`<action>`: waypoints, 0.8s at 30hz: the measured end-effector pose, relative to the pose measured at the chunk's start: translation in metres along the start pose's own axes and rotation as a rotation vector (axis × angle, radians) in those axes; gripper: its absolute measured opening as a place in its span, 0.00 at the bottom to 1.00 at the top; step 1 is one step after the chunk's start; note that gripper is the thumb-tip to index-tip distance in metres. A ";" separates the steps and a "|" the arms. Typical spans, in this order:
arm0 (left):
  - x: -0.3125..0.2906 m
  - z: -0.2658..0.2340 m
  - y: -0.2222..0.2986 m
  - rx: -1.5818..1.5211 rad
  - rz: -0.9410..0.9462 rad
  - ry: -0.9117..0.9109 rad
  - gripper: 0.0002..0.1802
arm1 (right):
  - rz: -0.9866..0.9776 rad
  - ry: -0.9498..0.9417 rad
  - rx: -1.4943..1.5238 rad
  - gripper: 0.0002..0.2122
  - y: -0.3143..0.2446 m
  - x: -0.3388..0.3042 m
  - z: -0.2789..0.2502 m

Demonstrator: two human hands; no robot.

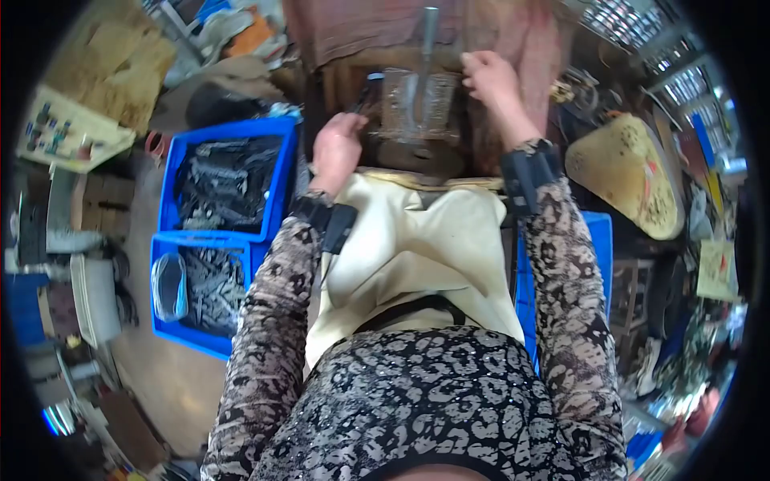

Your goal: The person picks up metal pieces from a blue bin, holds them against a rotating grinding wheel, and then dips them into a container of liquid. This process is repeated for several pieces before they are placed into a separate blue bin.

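Observation:
My left hand (337, 148) is closed at the left of a worn, shiny rectangular block (393, 104). A thin dark piece (366, 98) reaches up from its fingertips; its exact kind is unclear. My right hand (491, 78) is raised to the right of the block, fingers curled and thumb side up. Whether anything small sits in that pinch is too blurred to tell. Between the hands a grey metal rod (430, 36) stands up over the block. A dark rounded plate (429, 156) lies at the block's near side.
Cream apron cloth (409, 224) covers my lap. At left stand two blue crates (287, 168) (216, 343) of dark and grey metal parts, a coil of pale blue strap (169, 287) in the nearer one. Another blue crate (597, 240) and a stained cream pad (618, 160) are at right.

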State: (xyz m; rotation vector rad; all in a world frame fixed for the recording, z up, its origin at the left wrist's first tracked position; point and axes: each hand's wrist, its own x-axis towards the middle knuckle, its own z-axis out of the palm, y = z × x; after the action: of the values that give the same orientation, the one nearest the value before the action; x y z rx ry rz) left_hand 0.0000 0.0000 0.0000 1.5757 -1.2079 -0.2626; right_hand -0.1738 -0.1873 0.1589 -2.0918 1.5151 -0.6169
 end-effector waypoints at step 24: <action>0.059 -0.103 -0.039 0.450 0.086 -0.059 0.11 | -0.109 0.204 -0.346 0.29 -0.150 0.073 0.089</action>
State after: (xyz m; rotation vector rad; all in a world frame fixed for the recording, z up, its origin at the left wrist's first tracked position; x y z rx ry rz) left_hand 0.1208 0.0114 0.0319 1.9024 -1.4476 0.0242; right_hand 0.0120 -0.2062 0.1874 -2.4465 1.7315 -0.6636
